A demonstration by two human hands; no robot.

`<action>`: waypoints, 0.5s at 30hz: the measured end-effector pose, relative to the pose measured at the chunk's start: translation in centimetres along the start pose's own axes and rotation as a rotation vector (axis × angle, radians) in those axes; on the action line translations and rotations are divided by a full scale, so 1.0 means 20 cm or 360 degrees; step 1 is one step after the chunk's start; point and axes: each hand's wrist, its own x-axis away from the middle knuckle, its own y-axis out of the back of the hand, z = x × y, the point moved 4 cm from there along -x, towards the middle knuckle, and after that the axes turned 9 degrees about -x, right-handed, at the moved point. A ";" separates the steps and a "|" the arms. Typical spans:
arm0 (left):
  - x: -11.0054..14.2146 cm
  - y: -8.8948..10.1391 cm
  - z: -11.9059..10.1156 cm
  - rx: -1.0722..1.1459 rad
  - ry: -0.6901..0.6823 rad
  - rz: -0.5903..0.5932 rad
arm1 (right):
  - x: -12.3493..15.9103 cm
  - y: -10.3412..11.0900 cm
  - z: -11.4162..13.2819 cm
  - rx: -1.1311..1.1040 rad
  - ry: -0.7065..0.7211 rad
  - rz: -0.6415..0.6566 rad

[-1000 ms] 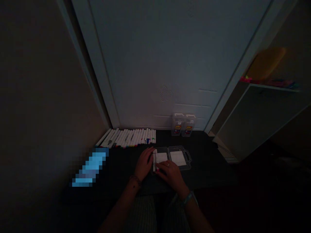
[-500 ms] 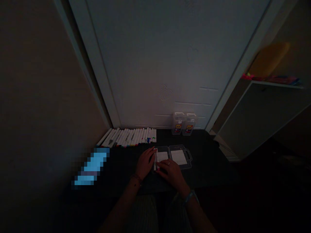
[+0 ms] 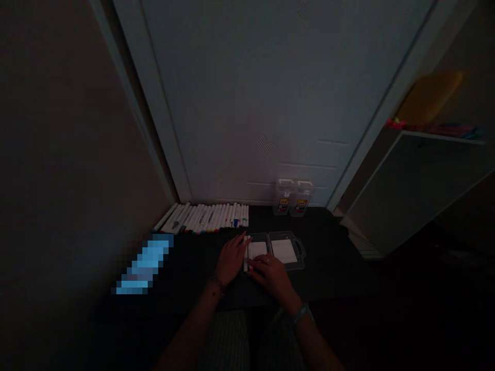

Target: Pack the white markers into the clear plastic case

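Note:
A clear plastic case [image 3: 299, 251] lies opened flat on the dark table, with white inserts showing in both halves. Two white markers [image 3: 246, 263] stand side by side along the left edge of its left half. My left hand [image 3: 230, 262] curls over the left side of the case, its fingertips holding the markers near their upper ends. From the right, my right hand [image 3: 273, 274] reaches across the left half, thumb and fingers pinched on the lower part of the right-hand marker, by a pinkish-red end.
White markers [image 3: 209, 218] lie in a long row at the table's back left. Two clear cases with labels [image 3: 283, 198] stand upright against the white panel. A blurred-out bright blue object [image 3: 149, 263] is at the left. A cabinet [image 3: 417, 185] flanks the right side.
Both hands stay at the case with the markers, the fingers shifting only slightly. The view has moved a little; nothing else visibly differs.

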 end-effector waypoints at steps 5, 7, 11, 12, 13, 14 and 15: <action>0.00 -0.01 0.00 -0.0055 0.0010 0.0014 | 0.00 0.00 0.00 0.0005 0.0025 -0.0013; -0.01 -0.01 0.00 -0.0076 0.0012 0.0016 | 0.00 0.00 0.00 0.0017 0.0032 -0.0017; -0.01 0.00 -0.01 -0.0084 0.0011 0.0019 | 0.00 0.01 0.01 0.0059 0.0038 -0.0014; -0.01 0.01 -0.02 -0.0083 0.0010 0.0023 | -0.01 0.01 0.01 0.0067 0.0040 -0.0008; -0.01 0.01 -0.02 -0.0082 0.0010 0.0026 | -0.01 0.01 0.01 0.0076 0.0040 -0.0005; -0.01 0.01 -0.02 -0.0080 0.0011 0.0027 | -0.01 0.02 0.01 0.0088 0.0038 -0.0007; -0.01 0.01 -0.02 -0.0077 0.0020 0.0020 | -0.01 0.02 0.01 0.0102 0.0035 -0.0012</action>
